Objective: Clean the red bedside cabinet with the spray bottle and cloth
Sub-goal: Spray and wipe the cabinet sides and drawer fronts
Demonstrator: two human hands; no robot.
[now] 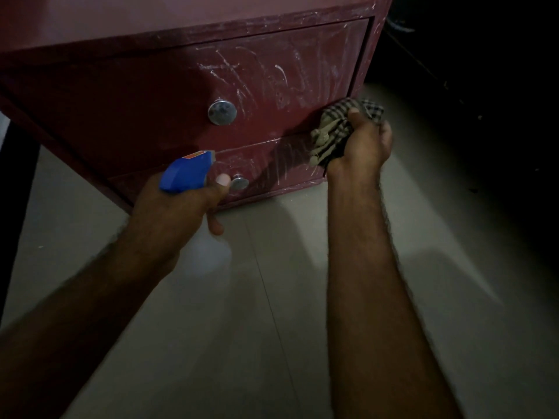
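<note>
The red bedside cabinet [145, 95] fills the upper left, with two drawers and a round metal knob on each. White smears streak both drawer fronts. My left hand [178, 207] grips the spray bottle [186, 173] by its blue head, nozzle aimed at the lower drawer, a finger on the trigger. The pale bottle body hangs blurred below the hand. My right hand [360, 146] holds a bunched checked cloth [332, 128] against the right edge of the cabinet, where the two drawers meet.
Pale tiled floor [272, 328] stretches below and in front of the cabinet. A very dark area lies to the right of the cabinet. A dark upright edge [15, 207] runs down the far left.
</note>
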